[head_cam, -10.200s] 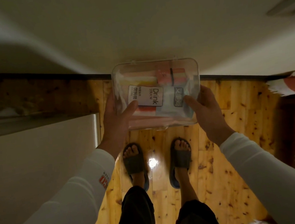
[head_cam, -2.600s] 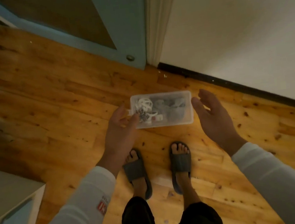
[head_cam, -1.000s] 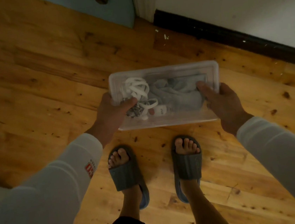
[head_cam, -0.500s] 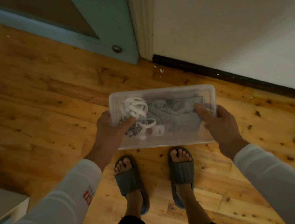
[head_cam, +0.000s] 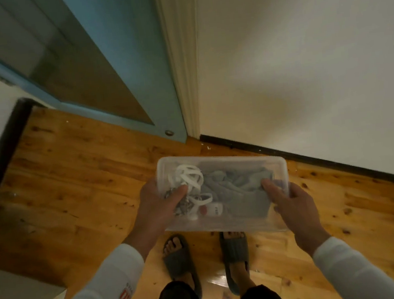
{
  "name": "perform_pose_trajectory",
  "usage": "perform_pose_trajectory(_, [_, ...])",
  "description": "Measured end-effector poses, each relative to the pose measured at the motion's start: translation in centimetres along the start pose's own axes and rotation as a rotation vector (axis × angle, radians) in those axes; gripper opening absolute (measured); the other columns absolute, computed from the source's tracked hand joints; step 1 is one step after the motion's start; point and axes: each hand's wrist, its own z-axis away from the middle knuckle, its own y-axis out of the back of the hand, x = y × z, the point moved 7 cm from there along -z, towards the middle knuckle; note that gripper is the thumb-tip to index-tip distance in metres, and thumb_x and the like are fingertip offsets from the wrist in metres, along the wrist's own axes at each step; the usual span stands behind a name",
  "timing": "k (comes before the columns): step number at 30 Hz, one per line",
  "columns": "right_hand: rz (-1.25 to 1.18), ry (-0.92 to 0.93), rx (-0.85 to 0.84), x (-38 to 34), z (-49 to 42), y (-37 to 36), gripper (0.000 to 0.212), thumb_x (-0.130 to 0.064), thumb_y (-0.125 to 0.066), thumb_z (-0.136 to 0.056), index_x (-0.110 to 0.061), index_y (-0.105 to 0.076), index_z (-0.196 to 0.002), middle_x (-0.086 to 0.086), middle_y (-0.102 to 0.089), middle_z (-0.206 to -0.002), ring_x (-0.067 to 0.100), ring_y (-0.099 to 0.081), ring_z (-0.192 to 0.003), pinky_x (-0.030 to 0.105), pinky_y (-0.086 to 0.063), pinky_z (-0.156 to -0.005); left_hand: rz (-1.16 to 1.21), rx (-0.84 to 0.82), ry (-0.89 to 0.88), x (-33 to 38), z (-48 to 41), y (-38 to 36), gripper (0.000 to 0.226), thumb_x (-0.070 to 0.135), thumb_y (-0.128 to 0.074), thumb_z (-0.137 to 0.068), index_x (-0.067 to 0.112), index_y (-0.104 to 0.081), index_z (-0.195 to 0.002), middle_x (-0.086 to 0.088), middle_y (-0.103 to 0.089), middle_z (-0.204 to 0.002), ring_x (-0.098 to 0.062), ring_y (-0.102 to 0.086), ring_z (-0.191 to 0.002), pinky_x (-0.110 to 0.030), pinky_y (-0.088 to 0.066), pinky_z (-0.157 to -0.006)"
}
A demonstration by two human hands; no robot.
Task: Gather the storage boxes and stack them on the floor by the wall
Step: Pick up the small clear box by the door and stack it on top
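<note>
My left hand (head_cam: 156,204) and right hand (head_cam: 293,202) grip a clear rectangular plastic box (head_cam: 222,190) above knotty floorboards (head_cam: 77,187).

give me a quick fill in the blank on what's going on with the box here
1. The clear storage box is held by ____ hands.
2. Inside it, a grey cloth lies beside coiled ____ cables.
3. The left hand grips the box's ____ end, the right hand the other.
4. The floor is made of ____.

Missing words: both; white; left; wood
</note>
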Motion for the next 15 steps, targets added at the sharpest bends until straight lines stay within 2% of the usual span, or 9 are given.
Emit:
perform_pose_trajectory(1, [-0.004,0.017,0.002,-1.4,1.1,0.9,0.034,-0.057,-0.071,-0.071,-0.030,-0.066,-0.089,-0.006,-0.068,-0.088,0.015,-0.063,-0.081,0.032,-0.051,-0.063,-0.004,0.002,-0.025,1.7,1.1,0.6,0.024,0.029,-0.078,-0.080,0.035,-0.056,-0.087,0.014,-0.062,-0.091,0.015,-0.063,-0.074,-0.006,-0.046,-0.053])
perform_pose_trajectory(4, [-0.007,0.059,0.019,-4.5,3.5,3.3,0.040,-0.059,-0.071,-0.071,-0.027,-0.067,-0.095,-0.006,-0.069,-0.089,0.015,-0.064,-0.081,0.031,-0.051,-0.061,0.007,0.005,-0.045,5.2,4.0,1.6,0.034,0.036,-0.077,-0.080,0.029,-0.056,-0.105,0.007,-0.061,-0.103,-0.005,-0.064,-0.093,-0.018,-0.050,-0.066])
perform_pose_trajectory(9, [-0.002,0.122,0.072,-9.3,7.6,7.6,0.039,-0.067,-0.070,-0.064,-0.032,-0.070,-0.080,-0.010,-0.072,-0.080,0.013,-0.067,-0.074,0.034,-0.055,-0.061,0.116,-0.030,-0.131,11.0,9.0,2.7,0.035,0.028,-0.075,-0.084,0.045,-0.054,-0.106,0.023,-0.061,-0.106,0.013,-0.062,-0.087,-0.006,-0.049,-0.060])
perform_pose_trajectory(11, [-0.015,0.149,0.089,-11.2,9.9,9.9,0.044,-0.071,-0.069,-0.062,-0.032,-0.070,-0.082,-0.010,-0.072,-0.081,0.014,-0.067,-0.075,0.038,-0.057,-0.064,0.135,-0.032,-0.163,13.8,11.5,3.2,0.041,0.027,-0.075,-0.083,0.044,-0.052,-0.113,0.022,-0.060,-0.107,0.007,-0.061,-0.095,-0.006,-0.049,-0.060])
perform_pose_trajectory(12, [-0.028,0.153,0.095,-11.9,10.9,10.9,0.048,-0.071,-0.069,-0.062,-0.029,-0.071,-0.085,-0.008,-0.072,-0.083,0.016,-0.068,-0.077,0.041,-0.058,-0.066,0.131,-0.046,-0.168,15.0,12.6,3.2,0.044,0.027,-0.075,-0.083,0.041,-0.052,-0.118,0.019,-0.061,-0.110,0.001,-0.061,-0.101,-0.009,-0.051,-0.065])
perform_pose_trajectory(14, [-0.046,0.162,0.112,-13.1,13.1,13.0,0.057,-0.072,-0.069,-0.061,-0.023,-0.070,-0.089,-0.003,-0.072,-0.086,0.019,-0.068,-0.080,0.045,-0.058,-0.069,0.134,-0.071,-0.166,17.2,14.5,3.1,0.048,0.025,-0.076,-0.083,0.028,-0.054,-0.126,0.005,-0.064,-0.119,-0.015,-0.062,-0.110,-0.030,-0.056,-0.084])
perform_pose_trajectory(15, [-0.045,0.164,0.129,-13.7,14.0,14.0,0.060,-0.074,-0.068,-0.060,-0.022,-0.070,-0.089,-0.002,-0.072,-0.086,0.020,-0.068,-0.080,0.045,-0.059,-0.069,0.138,-0.082,-0.170,18.2,15.1,3.0,0.049,0.022,-0.077,-0.081,0.023,-0.056,-0.125,0.000,-0.064,-0.121,-0.019,-0.062,-0.111,-0.036,-0.054,-0.088])
